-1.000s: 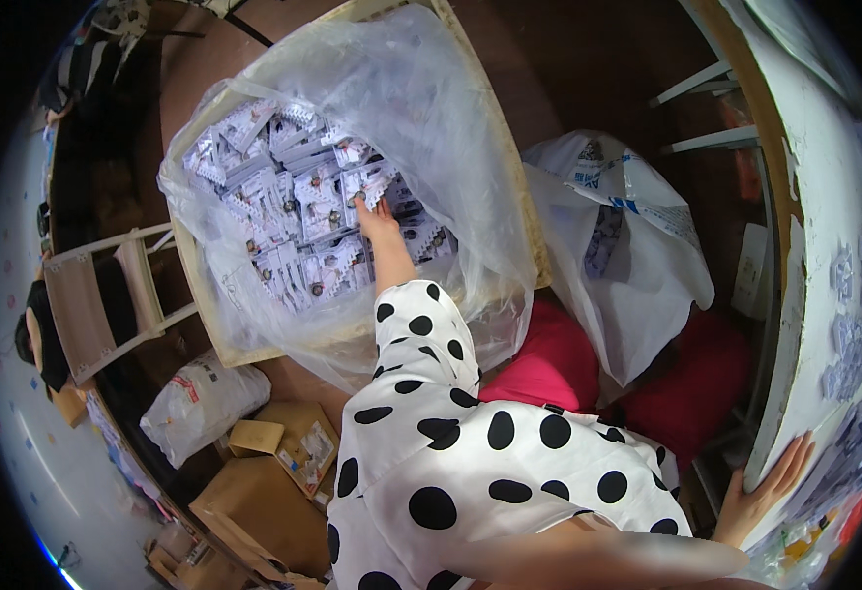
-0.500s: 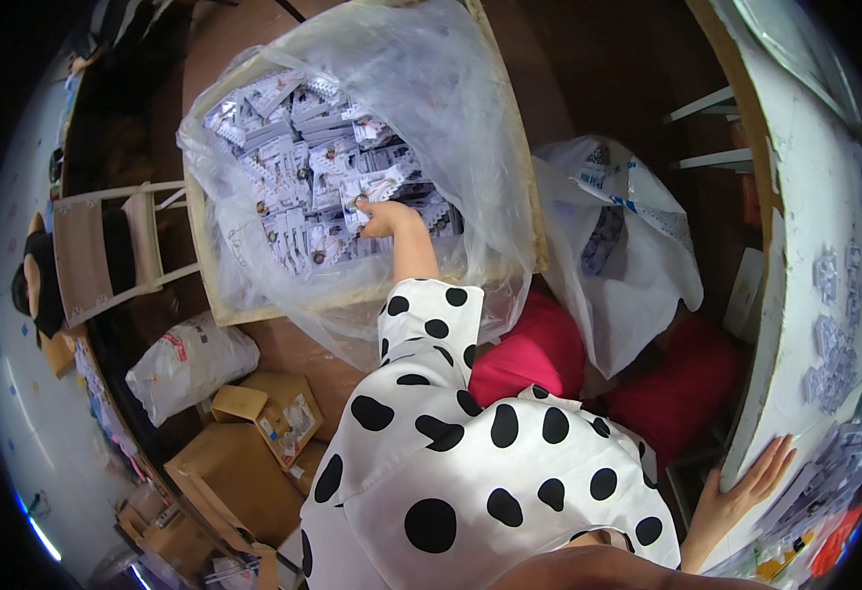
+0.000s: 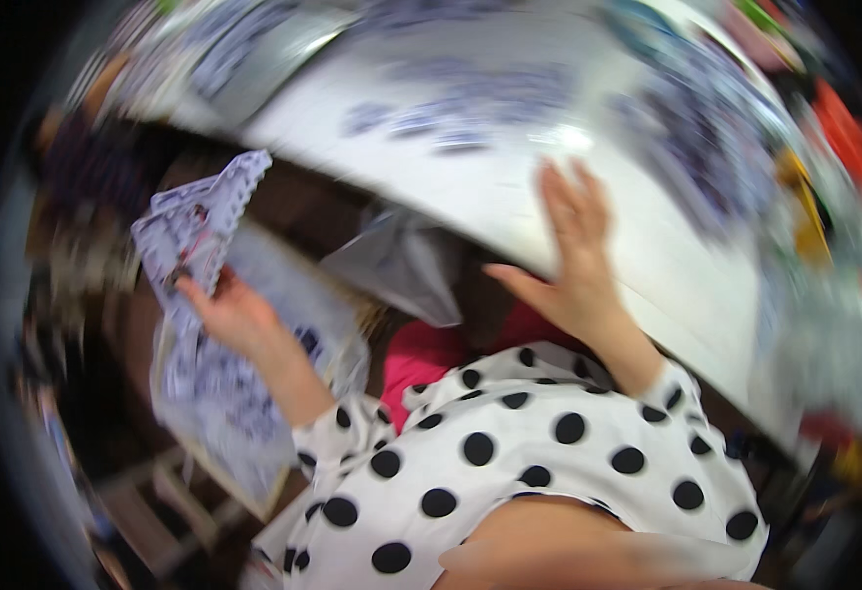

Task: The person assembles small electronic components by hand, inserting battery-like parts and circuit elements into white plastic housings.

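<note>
White printed packets (image 3: 195, 221) in left hand (image 3: 224, 313); blurred

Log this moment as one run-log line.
left hand: grips a bunch of small printed packets, raised above the bag-lined box | right hand: flat on white table edge | view: motion-blurred

A strip of white-and-purple printed packets (image 3: 200, 221) hangs at left; blurred similar packets (image 3: 470, 113) lie scattered on the white table (image 3: 509, 197).
</note>
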{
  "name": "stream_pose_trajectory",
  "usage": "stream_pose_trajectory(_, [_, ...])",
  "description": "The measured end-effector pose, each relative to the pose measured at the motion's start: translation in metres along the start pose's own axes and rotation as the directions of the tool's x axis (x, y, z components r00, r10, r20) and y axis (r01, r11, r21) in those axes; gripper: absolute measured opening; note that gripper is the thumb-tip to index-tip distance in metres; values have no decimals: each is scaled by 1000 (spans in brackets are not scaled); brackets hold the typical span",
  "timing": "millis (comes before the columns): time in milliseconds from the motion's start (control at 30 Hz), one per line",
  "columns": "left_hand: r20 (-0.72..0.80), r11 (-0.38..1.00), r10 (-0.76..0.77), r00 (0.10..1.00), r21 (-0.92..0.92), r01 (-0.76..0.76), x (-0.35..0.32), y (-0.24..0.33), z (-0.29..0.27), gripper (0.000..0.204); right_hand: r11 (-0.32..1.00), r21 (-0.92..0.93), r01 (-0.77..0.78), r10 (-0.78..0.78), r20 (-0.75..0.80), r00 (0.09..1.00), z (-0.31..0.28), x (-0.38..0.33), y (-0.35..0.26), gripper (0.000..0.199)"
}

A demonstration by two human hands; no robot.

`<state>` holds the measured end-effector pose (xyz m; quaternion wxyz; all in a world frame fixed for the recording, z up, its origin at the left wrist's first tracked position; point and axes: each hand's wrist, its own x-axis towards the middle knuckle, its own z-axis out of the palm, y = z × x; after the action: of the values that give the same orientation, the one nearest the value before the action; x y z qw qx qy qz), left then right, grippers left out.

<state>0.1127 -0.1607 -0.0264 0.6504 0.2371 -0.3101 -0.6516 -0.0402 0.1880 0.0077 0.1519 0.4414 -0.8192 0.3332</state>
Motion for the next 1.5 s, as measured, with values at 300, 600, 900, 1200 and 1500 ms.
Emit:
stream_pose_trajectory(300, [525,568,-785,328,399,720,-256,-54,100,33,983,-138,-124,70,-345,936,-57,-79,9,86])
stream_pose_trajectory(600, [537,305,-827,-165,676,671,-377,-91,145,29,802,-359,-477,345,-374,861,-120,-177,83,68])
stream_pose_trajectory(900, [385,315,-853,-352,918,242,-316,-93,179,59,763,-494,-417,231,-394,890,-131,-160,77,76])
stream_pose_trajectory(1200, [541,534,-839,50,839,-106,-173,-54,136,55,927,-200,-318,237,-346,908,-58,-96,23,90])
stream_pose_trajectory(1500, [892,631,-256,-372,-137,-764,-150,-61,158,10,971,-131,-199,180,-147,973,-30,-74,47,95])
